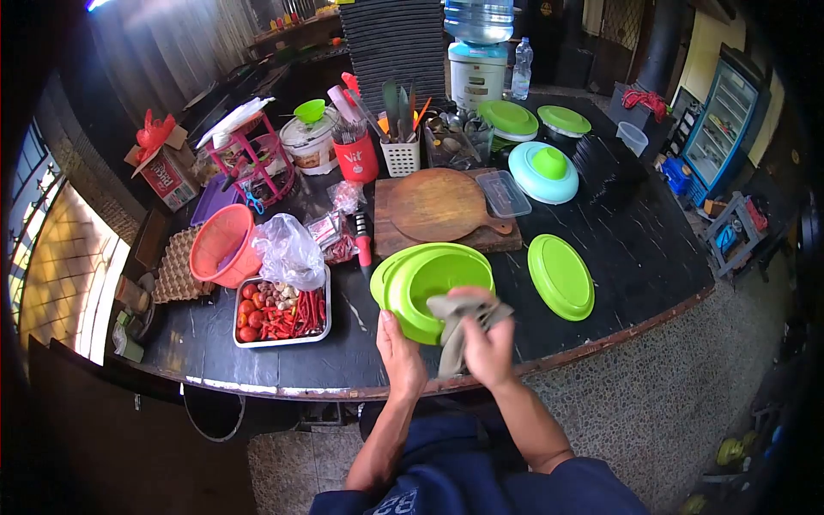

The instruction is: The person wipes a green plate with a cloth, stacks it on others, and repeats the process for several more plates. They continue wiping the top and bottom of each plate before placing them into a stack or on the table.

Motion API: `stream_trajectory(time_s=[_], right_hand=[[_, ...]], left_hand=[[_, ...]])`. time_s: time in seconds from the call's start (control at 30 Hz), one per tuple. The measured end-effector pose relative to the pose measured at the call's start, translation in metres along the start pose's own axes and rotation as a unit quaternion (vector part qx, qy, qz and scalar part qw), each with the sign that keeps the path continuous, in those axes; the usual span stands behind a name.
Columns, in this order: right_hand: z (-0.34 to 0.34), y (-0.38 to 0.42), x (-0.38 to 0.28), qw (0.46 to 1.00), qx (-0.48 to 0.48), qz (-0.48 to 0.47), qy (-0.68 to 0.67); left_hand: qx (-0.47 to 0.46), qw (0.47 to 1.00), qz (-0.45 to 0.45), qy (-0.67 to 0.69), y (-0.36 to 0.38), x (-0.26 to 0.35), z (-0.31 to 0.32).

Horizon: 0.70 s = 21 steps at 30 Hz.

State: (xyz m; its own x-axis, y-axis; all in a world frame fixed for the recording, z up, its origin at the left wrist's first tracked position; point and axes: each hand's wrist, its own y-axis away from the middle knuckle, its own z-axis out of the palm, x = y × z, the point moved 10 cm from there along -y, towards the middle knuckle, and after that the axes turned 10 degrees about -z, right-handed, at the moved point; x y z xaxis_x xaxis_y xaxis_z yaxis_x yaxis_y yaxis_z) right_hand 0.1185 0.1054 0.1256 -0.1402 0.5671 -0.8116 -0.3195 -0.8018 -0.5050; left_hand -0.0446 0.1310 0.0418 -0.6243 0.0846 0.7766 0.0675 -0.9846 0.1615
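Observation:
My left hand [401, 354] grips the lower left side of a bright green plastic bowl [391, 296], thumb against its outer wall. The bowl is tilted, its opening turned towards me and to the right. In my right hand [488, 348] is a grey-brown cloth [455, 333], bunched up and pressed at the bowl's near right rim; the hand is slightly blurred. To the right a green oval lid [561, 277] lies on the black table. Behind the bowl is a round wooden board [438, 204] with a handle, on top of a rectangular wooden board [390, 227].
At left, a metal tray [283, 339] holds tomatoes, chilies and shallots beside an orange basket [225, 245], a plastic bag [290, 251] and an egg carton [182, 266]. Behind stand a red utensil holder [356, 160], a white utensil basket [401, 160] and lidded containers [542, 176]. The table edge [618, 330] curves near me.

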Motion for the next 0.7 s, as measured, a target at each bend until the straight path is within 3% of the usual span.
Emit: stream_trajectory(time_s=[0.07, 0.1, 0.13, 0.23, 0.33, 0.47, 0.6, 0.7], right_hand=[[-0.024, -0.017, 0.007, 0.997, 0.054, -0.001, 0.053], [-0.022, -0.030, -0.005, 0.993, 0.045, -0.070, 0.087], [-0.020, -0.036, -0.007, 0.993, 0.044, -0.070, 0.087], [0.034, -0.039, -0.031, 0.899, -0.168, -0.220, 0.340], [0.047, -0.024, -0.022, 0.887, -0.210, -0.225, 0.345], [0.056, -0.007, -0.037, 0.883, -0.195, -0.267, 0.332], [0.052, 0.000, -0.036, 0.896, -0.192, -0.286, 0.280], [0.049, 0.002, -0.039, 0.877, -0.228, -0.306, 0.293]], left_hand=[[-0.014, 0.996, 0.035, -0.086, 0.005, 0.008, 0.005], [0.005, 0.995, 0.039, -0.089, 0.007, 0.008, 0.004], [0.006, 0.995, 0.040, -0.088, 0.010, 0.008, 0.006], [-0.048, 0.984, 0.044, -0.164, 0.015, 0.008, 0.023], [-0.012, 0.986, 0.053, -0.159, 0.013, 0.013, 0.016], [0.001, 0.992, 0.054, -0.115, 0.009, 0.020, 0.006], [-0.028, 0.992, 0.086, -0.090, 0.011, 0.021, 0.005], [-0.012, 0.998, 0.057, -0.034, 0.009, 0.025, 0.002]])
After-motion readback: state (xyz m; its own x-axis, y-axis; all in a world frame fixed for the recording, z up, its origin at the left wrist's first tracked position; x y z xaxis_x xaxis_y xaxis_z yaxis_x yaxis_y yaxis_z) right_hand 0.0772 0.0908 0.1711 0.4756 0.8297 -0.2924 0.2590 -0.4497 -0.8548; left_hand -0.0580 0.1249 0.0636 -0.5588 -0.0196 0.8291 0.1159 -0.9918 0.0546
